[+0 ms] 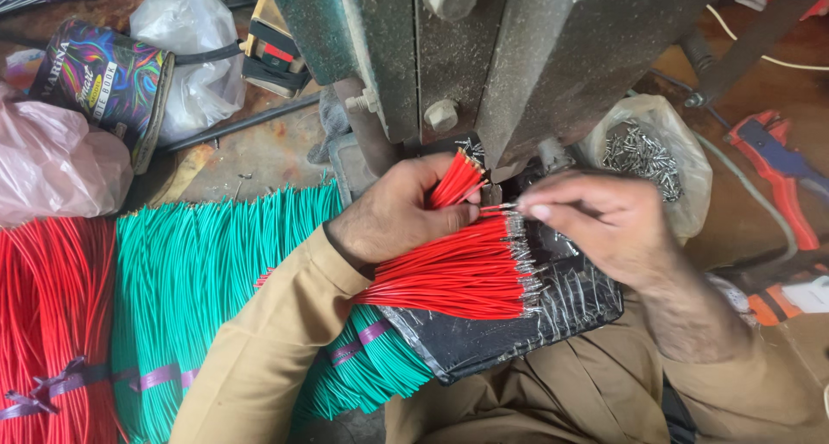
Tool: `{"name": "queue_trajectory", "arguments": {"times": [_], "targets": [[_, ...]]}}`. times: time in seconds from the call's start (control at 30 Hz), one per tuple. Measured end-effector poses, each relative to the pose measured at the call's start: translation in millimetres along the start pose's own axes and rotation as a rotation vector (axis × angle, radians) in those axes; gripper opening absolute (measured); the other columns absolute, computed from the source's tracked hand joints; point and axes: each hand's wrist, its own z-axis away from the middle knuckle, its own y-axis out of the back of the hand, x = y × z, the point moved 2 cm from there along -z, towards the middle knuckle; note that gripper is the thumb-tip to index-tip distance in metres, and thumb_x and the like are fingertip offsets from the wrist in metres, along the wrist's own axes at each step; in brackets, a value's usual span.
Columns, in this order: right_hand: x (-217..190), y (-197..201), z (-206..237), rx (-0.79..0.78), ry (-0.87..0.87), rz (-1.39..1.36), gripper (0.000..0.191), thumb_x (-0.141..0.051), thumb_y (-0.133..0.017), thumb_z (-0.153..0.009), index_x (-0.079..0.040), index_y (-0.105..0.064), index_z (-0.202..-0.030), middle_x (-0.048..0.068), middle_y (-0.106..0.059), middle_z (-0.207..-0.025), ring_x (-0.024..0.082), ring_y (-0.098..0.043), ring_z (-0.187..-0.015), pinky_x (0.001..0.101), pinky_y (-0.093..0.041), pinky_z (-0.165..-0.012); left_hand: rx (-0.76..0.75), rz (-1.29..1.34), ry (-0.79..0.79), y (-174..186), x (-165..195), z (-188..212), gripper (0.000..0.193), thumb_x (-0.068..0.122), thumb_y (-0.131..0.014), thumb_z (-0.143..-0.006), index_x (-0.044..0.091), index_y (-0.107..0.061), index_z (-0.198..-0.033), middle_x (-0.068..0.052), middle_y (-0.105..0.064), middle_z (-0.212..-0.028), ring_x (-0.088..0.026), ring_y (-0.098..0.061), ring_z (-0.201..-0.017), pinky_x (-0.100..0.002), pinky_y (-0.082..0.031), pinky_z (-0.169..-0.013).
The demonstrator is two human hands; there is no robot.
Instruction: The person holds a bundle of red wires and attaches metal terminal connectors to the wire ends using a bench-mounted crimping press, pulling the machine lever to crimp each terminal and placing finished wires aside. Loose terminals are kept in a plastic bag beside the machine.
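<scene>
The left hand (401, 215) was closed around a small bunch of short red insulated wires (456, 183), gripping it between thumb and fingers with the metal-tipped ends pointing up toward the grey-green cast metal press machine (518, 55). The right hand (604, 224) was pinched, thumb against forefinger, on a single red wire with a metal terminal (499, 208), held level just beside the base of the press.

Below both hands, a larger fan of red wires fitted with silver metal terminals (466, 275) lay on a black tray wrapped in clear plastic film (518, 332). The terminal ends of the fan pointed to the right, near the right hand; the insulated ends ran under the left wrist. The tray rested over the person's lap, which was covered in tan fabric.

To the left, a broad bundle of green insulated wires tied with purple ribbon (199, 280) lay on the bench (259, 150), with a bundle of long red wires tied with purple ribbon (52, 323) just beside it at the far left. A clear plastic bag of loose silver metal terminals (648, 155) sat behind the right hand, near the press. A red and blue hand crimping tool (777, 168) lay well apart at the right edge. A multicoloured printed cylindrical tin (104, 77) lay tilted at the upper left.
</scene>
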Motion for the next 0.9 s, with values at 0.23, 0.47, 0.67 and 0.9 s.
{"name": "queue_trajectory", "arguments": {"times": [0.23,0.47,0.67,0.9], "targets": [[-18,26,19,-0.112,0.031,0.726,0.014,-0.009,-0.074,-0.084,-0.006,-0.077,-0.097,0.006,-0.073,-0.098,0.019,-0.072,-0.091,0.0323,-0.057,-0.082,0.008,0.107,0.054,-1,-6,1,0.013,0.014,-0.066,-0.104,0.002,-0.067,-0.108,0.005,-0.065,-0.093,-0.004,-0.056,-0.090,-0.025,-0.053,-0.083],[-8,18,15,0.025,-0.008,0.513,0.020,0.000,-0.064,-0.094,-0.003,-0.072,-0.112,0.008,-0.073,-0.100,0.017,-0.072,-0.090,0.0296,-0.057,-0.077,0.035,0.137,0.028,-3,-1,0,0.017,0.014,-0.070,-0.100,0.001,-0.067,-0.110,0.005,-0.067,-0.096,-0.003,-0.056,-0.092,-0.025,-0.053,-0.085],[8,2,-10,0.112,-0.097,0.081,0.008,0.001,-0.061,-0.101,0.004,-0.067,-0.106,0.008,-0.075,-0.095,0.013,-0.074,-0.092,0.0268,-0.061,-0.087,0.046,0.126,0.044,8,-7,-1,0.016,0.015,-0.067,-0.103,0.000,-0.067,-0.109,0.005,-0.065,-0.092,-0.003,-0.055,-0.089,-0.026,-0.053,-0.081],[17,-27,-19,0.125,0.013,0.044,0.007,-0.001,-0.066,-0.102,0.004,-0.067,-0.107,0.007,-0.073,-0.097,0.009,-0.067,-0.091,0.0243,-0.056,-0.082,0.068,0.043,0.034,8,-7,2,0.018,0.017,-0.066,-0.102,0.001,-0.067,-0.111,0.006,-0.064,-0.091,-0.003,-0.054,-0.088,-0.025,-0.053,-0.080]]}}
